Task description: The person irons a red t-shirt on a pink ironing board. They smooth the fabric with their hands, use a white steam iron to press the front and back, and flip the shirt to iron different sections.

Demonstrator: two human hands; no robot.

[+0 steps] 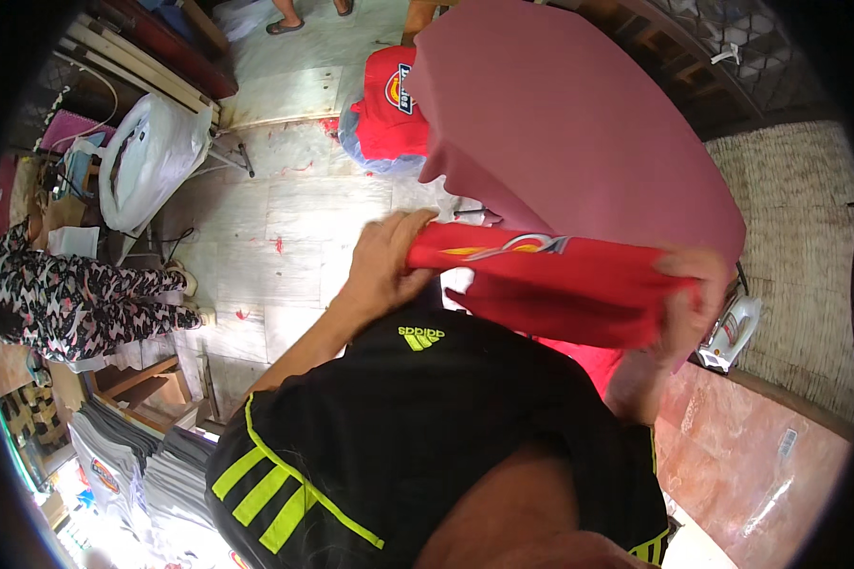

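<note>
A red T-shirt, with a coloured print along its upper fold, is stretched between my two hands in front of my body. My left hand has its fingers closed on one end of the cloth. At the other end, my right hand grips the fabric and is slightly blurred. Just beyond the shirt lies a table covered with a maroon cloth. More red cloth hangs below my right hand, partly hidden by my body and arm.
Red printed garments are piled beside the table's far left. A white clothes iron stands right of my right hand. A person in patterned clothes is at left, near a white plastic-wrapped bundle. Grey shirts are stacked lower left.
</note>
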